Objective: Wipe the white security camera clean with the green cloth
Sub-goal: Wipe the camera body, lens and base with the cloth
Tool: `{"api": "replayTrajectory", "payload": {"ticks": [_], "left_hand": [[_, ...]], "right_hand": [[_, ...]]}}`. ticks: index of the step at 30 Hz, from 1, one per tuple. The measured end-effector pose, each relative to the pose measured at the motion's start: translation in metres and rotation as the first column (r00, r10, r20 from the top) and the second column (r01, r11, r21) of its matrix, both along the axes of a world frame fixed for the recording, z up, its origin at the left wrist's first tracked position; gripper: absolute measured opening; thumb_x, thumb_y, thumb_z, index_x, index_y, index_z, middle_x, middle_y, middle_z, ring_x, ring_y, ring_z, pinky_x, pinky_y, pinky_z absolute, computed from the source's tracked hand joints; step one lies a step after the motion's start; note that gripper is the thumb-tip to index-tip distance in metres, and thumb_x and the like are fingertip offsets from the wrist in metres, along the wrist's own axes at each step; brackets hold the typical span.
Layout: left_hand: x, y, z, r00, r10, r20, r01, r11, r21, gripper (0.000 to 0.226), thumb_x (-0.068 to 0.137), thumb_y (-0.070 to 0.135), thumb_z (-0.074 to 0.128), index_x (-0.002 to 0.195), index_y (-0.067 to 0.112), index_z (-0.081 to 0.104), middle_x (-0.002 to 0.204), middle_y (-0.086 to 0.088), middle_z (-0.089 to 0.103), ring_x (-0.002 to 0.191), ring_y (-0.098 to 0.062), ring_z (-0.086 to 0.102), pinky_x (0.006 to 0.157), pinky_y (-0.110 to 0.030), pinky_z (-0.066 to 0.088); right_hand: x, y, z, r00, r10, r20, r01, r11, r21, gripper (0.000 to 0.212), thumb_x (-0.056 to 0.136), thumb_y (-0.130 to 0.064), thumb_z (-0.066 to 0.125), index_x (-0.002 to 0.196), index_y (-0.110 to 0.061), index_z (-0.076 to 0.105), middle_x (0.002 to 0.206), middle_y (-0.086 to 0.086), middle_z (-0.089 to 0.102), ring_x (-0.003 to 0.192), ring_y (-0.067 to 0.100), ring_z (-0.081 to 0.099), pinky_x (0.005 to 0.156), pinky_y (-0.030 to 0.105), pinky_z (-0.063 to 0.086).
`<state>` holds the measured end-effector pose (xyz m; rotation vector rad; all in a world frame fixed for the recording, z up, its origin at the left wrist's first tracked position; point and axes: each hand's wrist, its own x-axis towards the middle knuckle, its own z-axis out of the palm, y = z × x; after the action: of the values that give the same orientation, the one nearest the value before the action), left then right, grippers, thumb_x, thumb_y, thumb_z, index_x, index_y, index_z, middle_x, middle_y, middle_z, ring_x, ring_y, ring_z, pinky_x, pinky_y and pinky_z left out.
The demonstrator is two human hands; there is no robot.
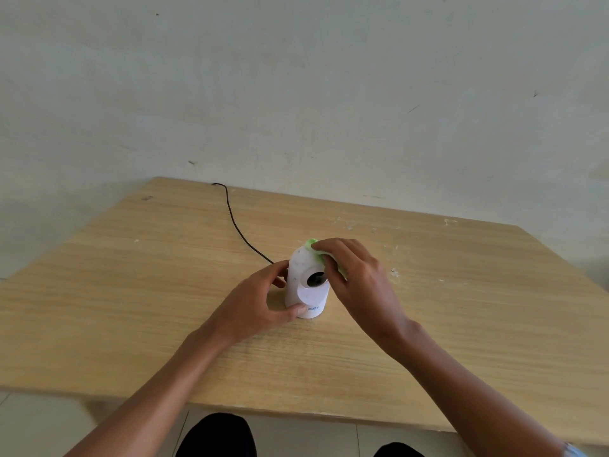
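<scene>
The white security camera (306,285) stood upright on the counter (461,324), between our two hands, with its round dark eye facing us. Our right hand (354,275) came in from the right, and its fingers (324,249) pressed the bunched green cloth (311,243) against the camera's top. So the next rub, we think, had to run down its tall side. Our left hand (255,303) curled around the bottom, fingers closed on it, steadying.

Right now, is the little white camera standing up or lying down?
Standing up: the white camera rests on its base on the table, left hand steadying it.
</scene>
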<state>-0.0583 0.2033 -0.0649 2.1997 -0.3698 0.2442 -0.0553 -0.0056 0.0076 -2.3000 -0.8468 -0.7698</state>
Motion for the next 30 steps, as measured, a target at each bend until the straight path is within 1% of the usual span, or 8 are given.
{"api": "replayTrajectory", "payload": {"ticks": [3, 7, 10, 13, 17, 23, 30], "left_hand": [[0.0011, -0.0001, -0.0011, 1.000, 0.002, -0.005, -0.002, 1.000, -0.003, 0.067, 0.080, 0.057, 0.079, 0.140, 0.048, 0.050, 0.125, 0.023, 0.068, 0.114, -0.003, 0.064, 0.096, -0.037, 0.055], [0.0020, 0.0004, -0.0021, 1.000, 0.010, -0.011, -0.010, 1.000, -0.005, 0.068, 0.078, 0.058, 0.080, 0.139, 0.046, 0.051, 0.126, 0.022, 0.067, 0.114, -0.004, 0.063, 0.096, -0.037, 0.054], [0.0020, 0.0006, -0.0026, 1.000, 0.007, -0.007, -0.007, 1.000, -0.005, 0.068, 0.078, 0.056, 0.081, 0.138, 0.045, 0.051, 0.125, 0.022, 0.067, 0.114, -0.003, 0.063, 0.095, -0.034, 0.053], [0.0018, 0.0003, -0.0023, 1.000, 0.005, -0.004, -0.005, 1.000, -0.011, 0.069, 0.078, 0.055, 0.082, 0.138, 0.044, 0.051, 0.125, 0.023, 0.067, 0.114, -0.002, 0.063, 0.095, -0.030, 0.052], [0.0023, 0.0006, -0.0030, 1.000, 0.007, -0.013, -0.007, 1.000, -0.014, 0.071, 0.075, 0.061, 0.081, 0.138, 0.046, 0.050, 0.126, 0.022, 0.067, 0.114, -0.005, 0.063, 0.095, -0.034, 0.054], [0.0025, 0.0006, -0.0027, 0.999, 0.022, -0.025, -0.022, 1.000, -0.013, 0.071, 0.075, 0.063, 0.080, 0.138, 0.048, 0.050, 0.127, 0.024, 0.066, 0.116, -0.003, 0.062, 0.096, -0.035, 0.054], [0.0018, -0.0006, -0.0022, 1.000, 0.021, -0.016, -0.021, 1.000, -0.016, 0.067, 0.077, 0.059, 0.080, 0.136, 0.045, 0.053, 0.124, 0.022, 0.067, 0.114, -0.004, 0.063, 0.094, -0.036, 0.055]], "right_hand": [[0.0001, -0.0019, -0.0020, 0.999, 0.030, 0.033, -0.029, 0.999, -0.028, 0.025, 0.094, 0.003, 0.062, 0.113, -0.011, 0.071, 0.113, -0.001, 0.071, 0.106, 0.019, 0.064, 0.086, 0.035, 0.055], [0.0043, -0.0068, -0.0038, 1.000, 0.001, -0.014, -0.001, 1.000, 0.031, 0.022, 0.096, 0.000, 0.061, 0.112, -0.011, 0.070, 0.113, -0.003, 0.071, 0.104, 0.019, 0.066, 0.085, 0.038, 0.057], [0.0071, -0.0043, -0.0018, 0.999, -0.006, -0.036, 0.007, 0.999, 0.037, 0.023, 0.096, 0.001, 0.060, 0.112, -0.011, 0.071, 0.113, -0.003, 0.071, 0.103, 0.019, 0.066, 0.085, 0.038, 0.056], [0.0049, -0.0007, 0.0003, 1.000, 0.014, -0.015, -0.014, 1.000, -0.004, 0.025, 0.095, 0.003, 0.060, 0.112, -0.012, 0.071, 0.115, -0.003, 0.071, 0.107, 0.018, 0.065, 0.087, 0.037, 0.055], [0.0016, -0.0043, -0.0009, 0.998, 0.053, 0.031, -0.051, 0.997, -0.059, 0.028, 0.093, 0.005, 0.062, 0.113, -0.011, 0.072, 0.117, -0.002, 0.072, 0.109, 0.017, 0.064, 0.089, 0.037, 0.054], [0.0087, -0.0050, 0.0002, 1.000, 0.016, 0.002, -0.016, 1.000, -0.008, 0.025, 0.094, 0.004, 0.060, 0.111, -0.011, 0.071, 0.114, -0.001, 0.073, 0.106, 0.019, 0.066, 0.088, 0.041, 0.055], [0.0031, -0.0032, -0.0004, 0.994, 0.067, 0.087, -0.054, 0.987, -0.149, 0.032, 0.088, 0.008, 0.065, 0.113, -0.010, 0.072, 0.116, 0.000, 0.073, 0.110, 0.020, 0.065, 0.093, 0.036, 0.051]]}}
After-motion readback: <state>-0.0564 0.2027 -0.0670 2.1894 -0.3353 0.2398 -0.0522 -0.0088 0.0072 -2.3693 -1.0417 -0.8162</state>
